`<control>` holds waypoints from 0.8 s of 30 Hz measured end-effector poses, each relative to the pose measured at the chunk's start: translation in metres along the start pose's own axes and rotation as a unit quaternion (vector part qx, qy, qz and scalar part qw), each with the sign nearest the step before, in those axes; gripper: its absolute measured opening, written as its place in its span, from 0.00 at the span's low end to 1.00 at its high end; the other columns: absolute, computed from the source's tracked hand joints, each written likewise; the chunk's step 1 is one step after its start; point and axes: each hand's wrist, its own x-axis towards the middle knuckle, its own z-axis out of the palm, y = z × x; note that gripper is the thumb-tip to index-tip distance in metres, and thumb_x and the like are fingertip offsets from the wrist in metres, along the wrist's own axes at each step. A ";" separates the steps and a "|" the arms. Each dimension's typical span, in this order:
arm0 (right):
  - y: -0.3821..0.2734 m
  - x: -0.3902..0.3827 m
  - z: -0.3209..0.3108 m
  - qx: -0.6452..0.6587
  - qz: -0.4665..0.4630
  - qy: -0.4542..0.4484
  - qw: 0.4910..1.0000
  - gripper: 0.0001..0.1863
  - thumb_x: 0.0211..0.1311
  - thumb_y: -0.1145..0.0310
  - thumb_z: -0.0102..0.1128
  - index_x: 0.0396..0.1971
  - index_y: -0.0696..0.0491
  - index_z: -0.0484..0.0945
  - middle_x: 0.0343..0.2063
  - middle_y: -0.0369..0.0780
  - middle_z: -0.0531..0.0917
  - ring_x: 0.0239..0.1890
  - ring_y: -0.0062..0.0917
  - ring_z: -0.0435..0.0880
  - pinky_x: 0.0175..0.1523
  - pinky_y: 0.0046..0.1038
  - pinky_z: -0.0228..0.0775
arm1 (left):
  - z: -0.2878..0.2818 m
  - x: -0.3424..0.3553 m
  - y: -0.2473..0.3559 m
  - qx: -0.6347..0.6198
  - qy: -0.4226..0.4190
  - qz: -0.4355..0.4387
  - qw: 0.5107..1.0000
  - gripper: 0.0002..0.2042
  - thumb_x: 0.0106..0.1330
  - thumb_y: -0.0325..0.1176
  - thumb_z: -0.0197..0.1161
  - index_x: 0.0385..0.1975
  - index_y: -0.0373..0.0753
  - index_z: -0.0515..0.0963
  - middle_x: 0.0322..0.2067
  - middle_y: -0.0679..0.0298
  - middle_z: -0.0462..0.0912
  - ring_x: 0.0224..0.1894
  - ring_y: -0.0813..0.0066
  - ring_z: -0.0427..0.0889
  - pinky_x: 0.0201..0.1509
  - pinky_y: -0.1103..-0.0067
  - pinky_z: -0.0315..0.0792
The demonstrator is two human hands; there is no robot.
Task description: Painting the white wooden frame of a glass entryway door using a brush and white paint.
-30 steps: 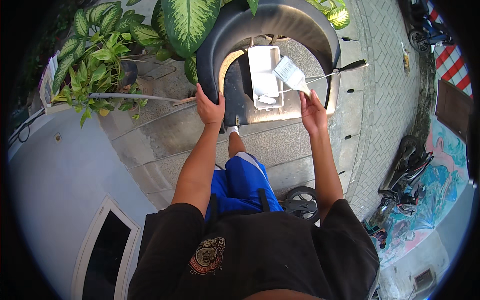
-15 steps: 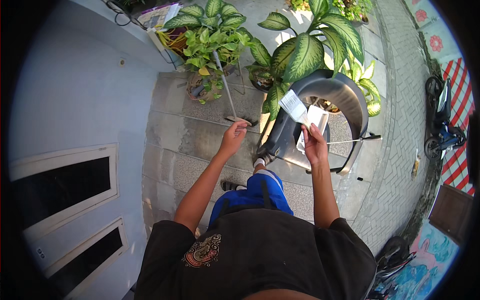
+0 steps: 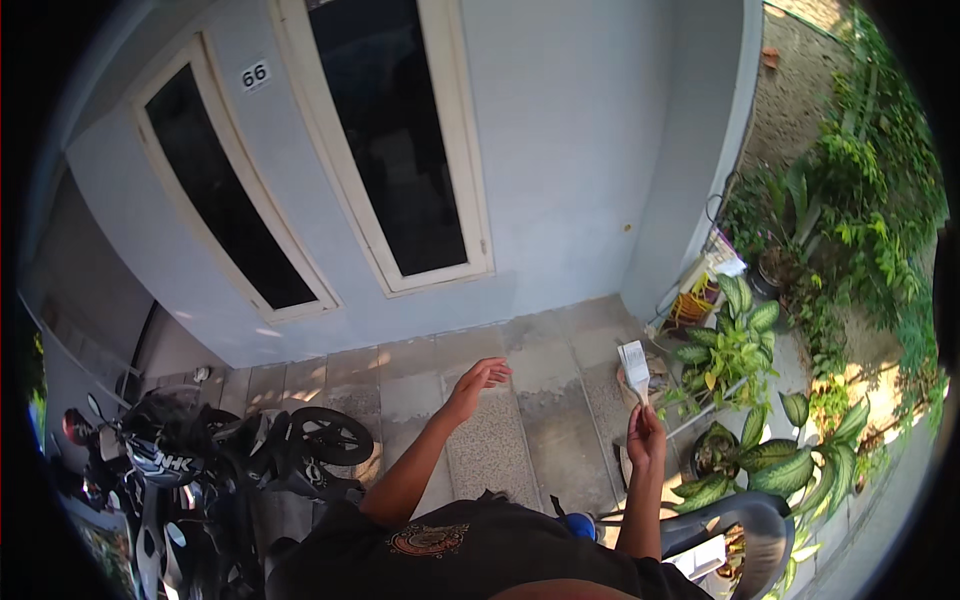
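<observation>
A flat paintbrush (image 3: 634,368) with white-coated bristles stands up from my right hand (image 3: 646,437), its handle pinched between thumb and fingers. My left hand (image 3: 478,388) is held out over the paving, empty, with its fingers loosely stretched. In front of both hands rises a pale blue wall (image 3: 570,150). Below and to the right of my right hand is a dark plastic chair (image 3: 775,530), partly cut off by my arm and shirt. A white, flat-looking object (image 3: 703,556) lies on its seat; what it is cannot be made out.
Two narrow windows with cream frames (image 3: 470,215) are set in the wall. At left, parked motorcycles (image 3: 200,480) crowd the tiled floor (image 3: 490,440). Potted leafy plants (image 3: 735,355) line the right side, beside a pale stick handle (image 3: 712,408). Greenery (image 3: 860,200) grows beyond the wall's corner.
My view has swung left from the chair and street toward the wall and windows, bringing the motorcycles into sight. The paintbrush stays in my right hand; my left hand remains empty.
</observation>
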 end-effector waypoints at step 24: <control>0.285 0.195 0.291 -0.127 0.253 -0.174 0.943 0.12 0.71 0.68 0.53 0.50 0.54 0.75 0.42 0.37 0.83 0.40 0.21 0.84 0.42 0.24 0.77 | -0.304 0.038 0.028 -0.013 0.267 0.121 0.956 0.28 0.76 0.55 0.38 0.58 0.37 0.70 0.49 0.57 0.81 0.50 0.70 0.78 0.57 0.72 0.67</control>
